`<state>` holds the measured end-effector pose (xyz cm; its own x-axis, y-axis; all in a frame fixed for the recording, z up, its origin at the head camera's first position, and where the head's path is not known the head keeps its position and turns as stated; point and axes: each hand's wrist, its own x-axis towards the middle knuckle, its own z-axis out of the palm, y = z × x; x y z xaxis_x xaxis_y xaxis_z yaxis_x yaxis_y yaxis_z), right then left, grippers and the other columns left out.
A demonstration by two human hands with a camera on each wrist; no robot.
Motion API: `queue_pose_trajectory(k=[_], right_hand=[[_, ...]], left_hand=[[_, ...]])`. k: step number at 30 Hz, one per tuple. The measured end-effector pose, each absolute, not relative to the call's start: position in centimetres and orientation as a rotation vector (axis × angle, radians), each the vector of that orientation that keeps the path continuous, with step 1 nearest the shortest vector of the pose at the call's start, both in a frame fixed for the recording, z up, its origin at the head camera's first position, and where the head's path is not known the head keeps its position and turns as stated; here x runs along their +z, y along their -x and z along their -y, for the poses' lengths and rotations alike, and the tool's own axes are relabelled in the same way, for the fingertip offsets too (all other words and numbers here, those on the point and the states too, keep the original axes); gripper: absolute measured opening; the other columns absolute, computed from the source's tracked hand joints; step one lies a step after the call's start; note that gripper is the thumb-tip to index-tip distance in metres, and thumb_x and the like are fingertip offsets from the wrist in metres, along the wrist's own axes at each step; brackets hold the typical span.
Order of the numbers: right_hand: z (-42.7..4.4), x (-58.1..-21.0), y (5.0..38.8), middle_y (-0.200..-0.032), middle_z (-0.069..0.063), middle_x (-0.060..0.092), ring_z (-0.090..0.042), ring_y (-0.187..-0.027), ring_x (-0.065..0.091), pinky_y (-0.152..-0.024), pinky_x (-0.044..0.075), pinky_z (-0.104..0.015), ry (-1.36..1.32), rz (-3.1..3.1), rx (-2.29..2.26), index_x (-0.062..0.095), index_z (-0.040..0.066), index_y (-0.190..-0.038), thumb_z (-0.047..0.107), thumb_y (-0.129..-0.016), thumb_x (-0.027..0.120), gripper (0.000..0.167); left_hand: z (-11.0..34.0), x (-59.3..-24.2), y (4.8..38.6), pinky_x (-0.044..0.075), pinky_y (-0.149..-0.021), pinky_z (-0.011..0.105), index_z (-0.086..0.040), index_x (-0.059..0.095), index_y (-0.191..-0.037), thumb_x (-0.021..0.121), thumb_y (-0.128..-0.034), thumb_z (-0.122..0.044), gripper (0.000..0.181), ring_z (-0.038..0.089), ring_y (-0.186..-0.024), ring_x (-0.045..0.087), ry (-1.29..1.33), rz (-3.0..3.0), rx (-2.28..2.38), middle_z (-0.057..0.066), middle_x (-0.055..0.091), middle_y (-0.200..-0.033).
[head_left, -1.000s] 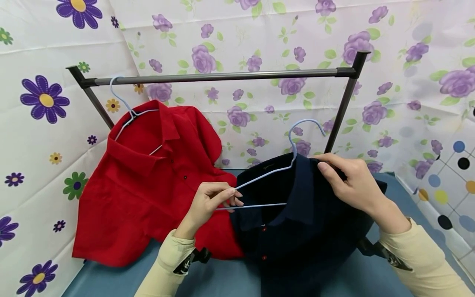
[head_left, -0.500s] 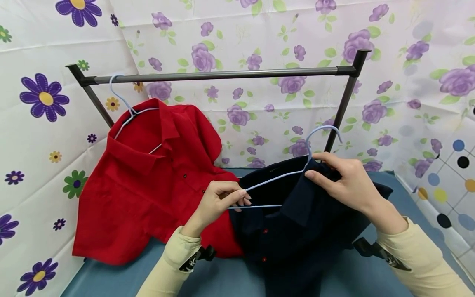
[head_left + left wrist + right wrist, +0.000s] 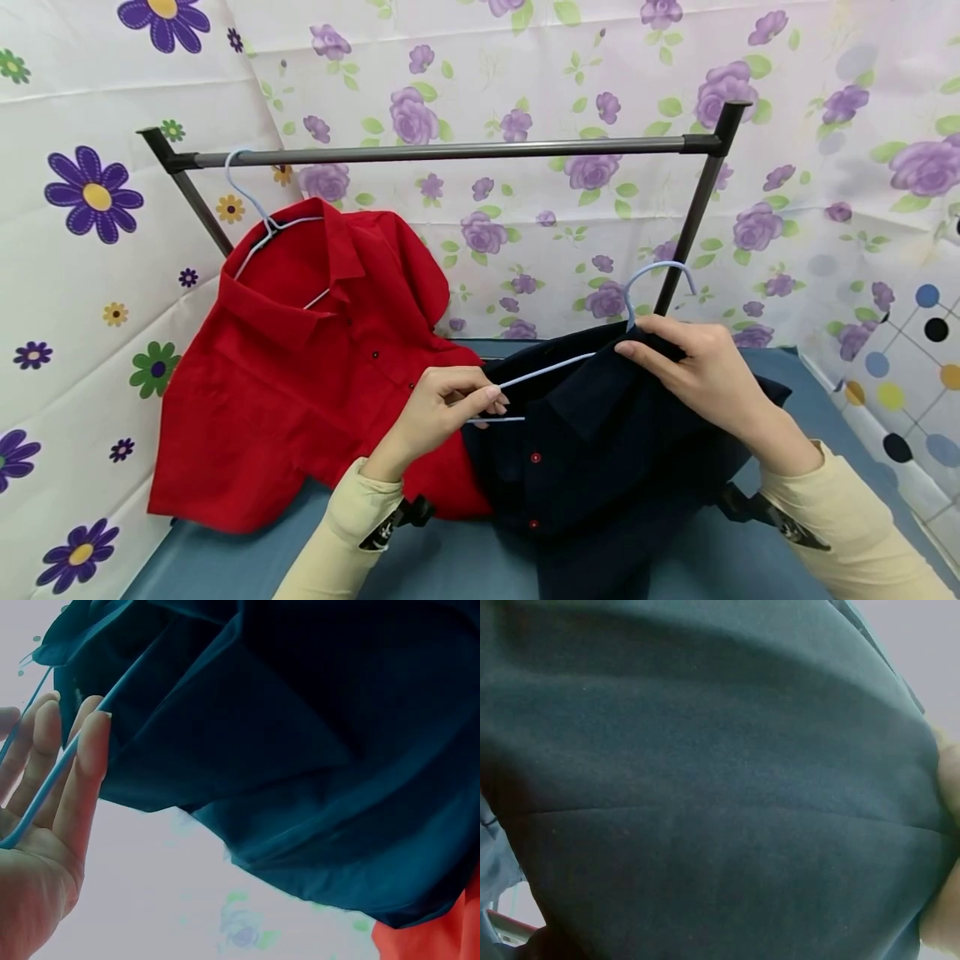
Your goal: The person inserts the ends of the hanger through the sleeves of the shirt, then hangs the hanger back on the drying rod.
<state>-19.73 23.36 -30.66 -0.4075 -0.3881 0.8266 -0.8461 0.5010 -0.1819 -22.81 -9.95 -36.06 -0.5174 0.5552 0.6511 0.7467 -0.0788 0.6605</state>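
Observation:
In the head view my left hand (image 3: 446, 412) pinches the left end of a light blue wire hanger (image 3: 547, 367). The rest of that hanger runs into the collar opening of a dark navy button-up shirt (image 3: 600, 475) with red buttons. Its hook stands above the collar, tipped to the right. My right hand (image 3: 708, 367) grips the shirt by the collar and shoulder beside the hook's base. The hanger's right arm is hidden inside the cloth. The left wrist view shows the hanger (image 3: 49, 787) lying across my left fingers (image 3: 90, 750). Navy cloth (image 3: 720, 750) fills most of the right wrist view.
A red shirt (image 3: 300, 392) hangs on another blue hanger (image 3: 258, 208) at the left of a dark metal rail (image 3: 465, 152). Behind the rack is a flowered curtain (image 3: 525, 75). A blue-grey cloth surface (image 3: 427, 558) lies beneath the shirts.
The hanger has slid right, deeper into the navy shirt, and its hook has moved right and lower. My left hand moved right with it. My right hand shifted slightly left, and the collar folded over.

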Motion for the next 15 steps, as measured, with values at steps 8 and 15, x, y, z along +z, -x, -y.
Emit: queue_pose_trajectory(k=[8, 15], right_hand=[[-23.3, -30.9, 19.4, -0.08, -0.002, 0.07, -0.002, -0.056, 0.046, -0.06, 0.041, -0.02, -0.971, 1.992, 0.802, 0.073, 0.005, -0.104, 0.04, -0.1, 0.061, 0.037], [-23.8, -30.8, 19.3, -0.072, -0.001, 0.066, 0.001, -0.051, 0.038, -0.056, 0.037, -0.02, -0.906, 1.972, 0.793, 0.074, 0.003, -0.103, 0.049, -0.099, 0.058, 0.049]], left_hand=[[11.1, -35.5, 22.7, 0.06, -0.063, 0.04, -0.003, 0.074, -0.096, 0.064, -0.0965, 0.002, 0.012, 0.027, -0.079, 0.07, 1.387, 2.072, -1.597, 0.009, 0.069, -0.089], [12.8, -35.3, 23.2, 0.058, -0.074, 0.038, -0.004, 0.074, -0.103, 0.06, -0.1022, -0.01, 0.016, 0.03, -0.082, 0.067, 1.077, 2.141, -1.718, 0.011, 0.071, -0.092]])
